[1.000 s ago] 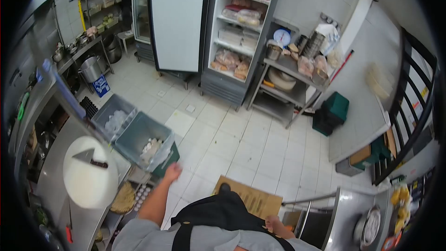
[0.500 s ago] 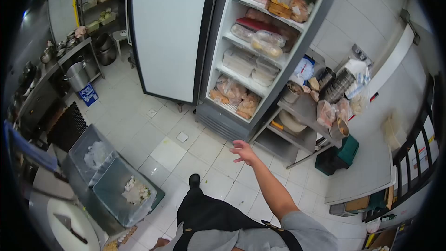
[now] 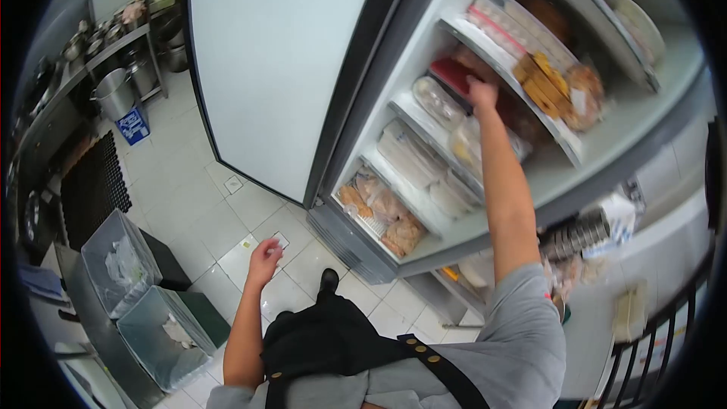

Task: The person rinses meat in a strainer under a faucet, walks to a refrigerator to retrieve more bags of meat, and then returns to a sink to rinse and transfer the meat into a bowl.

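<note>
My right hand point(image 3: 482, 95) reaches into the tall open fridge point(image 3: 424, 53), its fingers closed at the edge of a flat container with a red lid point(image 3: 453, 76) on a middle shelf. Clear-wrapped packages point(image 3: 438, 102) lie in front of the container on that shelf, and my forearm crosses over some of them. Down at my left side, my left hand point(image 3: 265, 259) hangs over the tiled floor, fingers loosely bent and apart, holding nothing.
The fridge door point(image 3: 280, 53) stands wide open to the left. Bagged meat point(image 3: 382, 208) fills the bottom shelf, with white tubs point(image 3: 413, 153) above it. At lower left are lined bins point(image 3: 163, 333); a steel pot point(image 3: 115, 95) stands farther back. A metal rack holds goods right of the fridge.
I have moved closer to the fridge. My right hand has gone from over the floor up to the red-lidded container, and my left hand has come into view.
</note>
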`<state>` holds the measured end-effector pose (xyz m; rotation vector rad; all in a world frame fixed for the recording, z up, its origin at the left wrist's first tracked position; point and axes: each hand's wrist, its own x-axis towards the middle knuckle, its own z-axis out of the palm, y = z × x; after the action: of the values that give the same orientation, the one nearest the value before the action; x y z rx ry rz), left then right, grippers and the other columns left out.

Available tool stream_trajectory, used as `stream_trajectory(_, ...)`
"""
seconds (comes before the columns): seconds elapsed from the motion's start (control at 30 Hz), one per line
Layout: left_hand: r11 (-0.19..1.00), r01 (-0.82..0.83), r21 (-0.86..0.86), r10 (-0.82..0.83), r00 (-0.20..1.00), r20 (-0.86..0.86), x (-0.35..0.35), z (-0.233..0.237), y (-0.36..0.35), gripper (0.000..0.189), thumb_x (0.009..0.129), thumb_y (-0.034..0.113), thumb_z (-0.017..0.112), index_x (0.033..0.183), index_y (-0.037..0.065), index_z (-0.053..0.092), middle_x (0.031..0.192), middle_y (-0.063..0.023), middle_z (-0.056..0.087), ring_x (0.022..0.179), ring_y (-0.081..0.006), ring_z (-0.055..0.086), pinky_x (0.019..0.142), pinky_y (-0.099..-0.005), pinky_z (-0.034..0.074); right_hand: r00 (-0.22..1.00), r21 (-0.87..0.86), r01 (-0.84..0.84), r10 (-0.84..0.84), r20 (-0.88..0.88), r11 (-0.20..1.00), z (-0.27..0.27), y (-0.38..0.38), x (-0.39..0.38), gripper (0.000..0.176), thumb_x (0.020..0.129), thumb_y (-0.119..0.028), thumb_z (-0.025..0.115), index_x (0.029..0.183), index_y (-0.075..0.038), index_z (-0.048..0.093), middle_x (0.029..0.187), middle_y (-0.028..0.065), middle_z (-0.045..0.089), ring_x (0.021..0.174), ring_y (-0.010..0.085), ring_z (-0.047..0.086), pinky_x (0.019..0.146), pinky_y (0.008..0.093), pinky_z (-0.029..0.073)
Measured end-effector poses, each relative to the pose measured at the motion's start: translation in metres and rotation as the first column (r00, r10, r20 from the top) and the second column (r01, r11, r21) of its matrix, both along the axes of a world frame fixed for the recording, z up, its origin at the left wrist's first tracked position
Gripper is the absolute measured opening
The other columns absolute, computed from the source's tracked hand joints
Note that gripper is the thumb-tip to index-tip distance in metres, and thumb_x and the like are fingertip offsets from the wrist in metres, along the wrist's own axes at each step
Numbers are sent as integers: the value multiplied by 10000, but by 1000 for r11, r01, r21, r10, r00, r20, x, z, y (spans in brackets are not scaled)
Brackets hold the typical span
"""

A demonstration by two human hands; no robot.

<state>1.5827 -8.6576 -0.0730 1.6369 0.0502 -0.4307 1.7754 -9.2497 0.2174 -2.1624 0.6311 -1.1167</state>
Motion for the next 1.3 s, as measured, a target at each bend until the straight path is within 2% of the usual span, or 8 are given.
stream_trajectory(0.2,642,-11,766,264,942,-207,-140,-100,77,263,684,205,646,804,-24,595,790,-201,619,713,-315,609,678,-392,492,991,337,21,26,-133,941,71,-33,90,391,833,-286,528,1190,-138,469,1033,48,547,609,212,533,454,301,449)
stream_trajectory(0.37,765,-321,559,643,434,-631,-193,-48,48,170,765,111,566,913,28,563,719,-129,570,533,-249,579,376,-380,473,979,567,-164,205,-8,807,68,-61,136,367,841,-311,493,1164,-134,481,998,50,550,588,204,515,438,292,432)
stream_trajectory(0.53,927,-102,362,232,913,-337,-94,-81,-9,221,762,145,633,914,-9,587,745,-91,604,586,-155,573,485,-284,457,903,762,-430,247,353,484,72,-42,117,355,850,-335,459,1137,-130,493,963,53,554,567,195,498,423,283,414)
stream_trajectory(0.7,969,207,-137,-193,975,112,95,22,-148,257,818,127,632,1049,30,575,944,-43,591,858,-111,551,688,-242,475,668,658,-701,-67,741,275,46,24,62,353,859,-360,424,1111,-126,506,928,55,558,546,186,480,407,275,397)
stream_trajectory(1.0,620,289,-729,-372,927,51,184,179,-282,741,794,355,682,1350,111,256,1292,-175,403,1132,-244,467,846,-382,449,373,430,-898,362,854,-90,33,116,-5,250,681,-181,400,813,13,489,687,119,490,514,178,398,413,250,345)
stream_trajectory(1.1,560,79,-825,-282,954,-100,176,201,-282,790,772,403,692,1360,119,248,1327,-129,394,1221,-293,402,912,-489,409,604,624,-781,293,741,33,45,193,-42,265,732,-178,393,865,34,481,707,126,493,539,176,419,437,259,371)
stream_trajectory(1.2,188,31,-982,-300,953,-28,156,127,-248,760,773,402,683,1357,115,291,1327,-113,417,1218,-309,409,966,-519,375,882,852,-458,8,471,253,35,328,-79,259,818,-156,358,951,19,495,787,110,519,563,166,448,456,264,395)
stream_trajectory(1.3,-8,-210,-978,-305,932,-198,147,33,-200,683,806,388,633,1337,77,336,1309,-129,444,1186,-300,448,969,-474,406,801,852,-523,329,500,-20,-59,333,-121,243,846,-150,371,1009,-32,508,833,89,528,616,173,491,480,287,435)
